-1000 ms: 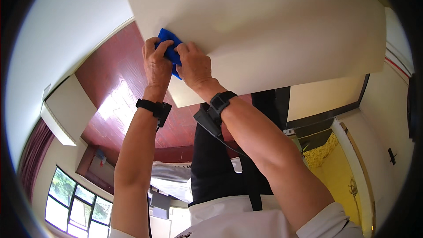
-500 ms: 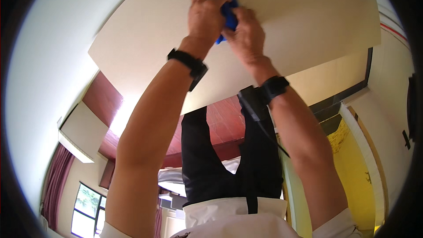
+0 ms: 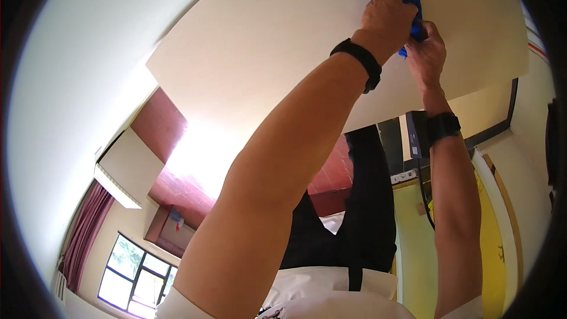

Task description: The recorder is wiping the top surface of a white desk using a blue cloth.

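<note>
A bunched blue cloth (image 3: 413,1) lies against the pale cream tabletop (image 3: 266,41), toward its far right. My left hand (image 3: 387,16) is closed over the cloth's left side, fingers bent. Just to the right and nearer to me, my right hand (image 3: 427,56) grips the lower end, its thumb and fingers against the fabric. Part of the cloth is hidden beneath my hands. Black straps circle both wrists, and a black box with a cable is fixed at the right one.
Left of the tabletop is a white wall (image 3: 77,41). Reddish floor (image 3: 159,118) shows below its left edge, with a white cabinet-like box (image 3: 131,162), a purple curtain (image 3: 88,233) and a window (image 3: 139,277). A yellow panel (image 3: 490,242) stands at the right.
Both hands have slid the blue cloth to the right across the tabletop. My left forearm now slants across the middle, and the view has shifted slightly.
</note>
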The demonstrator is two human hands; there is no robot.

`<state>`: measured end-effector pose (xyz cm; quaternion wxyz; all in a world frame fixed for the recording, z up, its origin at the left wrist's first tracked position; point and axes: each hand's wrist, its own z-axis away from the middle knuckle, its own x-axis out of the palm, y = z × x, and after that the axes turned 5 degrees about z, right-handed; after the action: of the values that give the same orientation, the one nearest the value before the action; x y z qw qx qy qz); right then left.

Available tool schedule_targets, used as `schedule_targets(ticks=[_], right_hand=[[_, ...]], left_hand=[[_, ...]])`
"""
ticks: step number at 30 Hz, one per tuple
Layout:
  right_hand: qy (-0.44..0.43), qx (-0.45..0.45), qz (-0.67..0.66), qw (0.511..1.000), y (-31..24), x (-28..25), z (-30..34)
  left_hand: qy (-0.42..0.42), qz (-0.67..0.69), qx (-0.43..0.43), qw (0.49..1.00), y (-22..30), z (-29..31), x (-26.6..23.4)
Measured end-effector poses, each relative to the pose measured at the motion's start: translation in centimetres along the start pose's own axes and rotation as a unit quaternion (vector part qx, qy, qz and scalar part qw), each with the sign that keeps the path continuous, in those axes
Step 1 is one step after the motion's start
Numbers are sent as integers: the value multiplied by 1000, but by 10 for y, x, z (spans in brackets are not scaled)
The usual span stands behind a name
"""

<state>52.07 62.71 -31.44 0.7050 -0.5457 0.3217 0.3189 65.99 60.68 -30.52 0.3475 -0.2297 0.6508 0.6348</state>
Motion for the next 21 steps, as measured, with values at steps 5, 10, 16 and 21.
schedule_targets(ticks=[5, 10, 16, 21], right_hand=[[-30, -87, -84, 992, -27, 44, 36], [-36, -181, 0, 983, -112, 103, 86], [-129, -229, -12, 965, -223, 188, 161], [-147, -289, -35, 945, -284, 245, 205]], left_hand=[[57, 22, -25, 998, -40, 50, -30], [154, 34, -67, 985, -108, 121, -87], [230, -31, -148, 961, -196, 225, -165], [265, -196, -207, 921, -233, 295, -215]])
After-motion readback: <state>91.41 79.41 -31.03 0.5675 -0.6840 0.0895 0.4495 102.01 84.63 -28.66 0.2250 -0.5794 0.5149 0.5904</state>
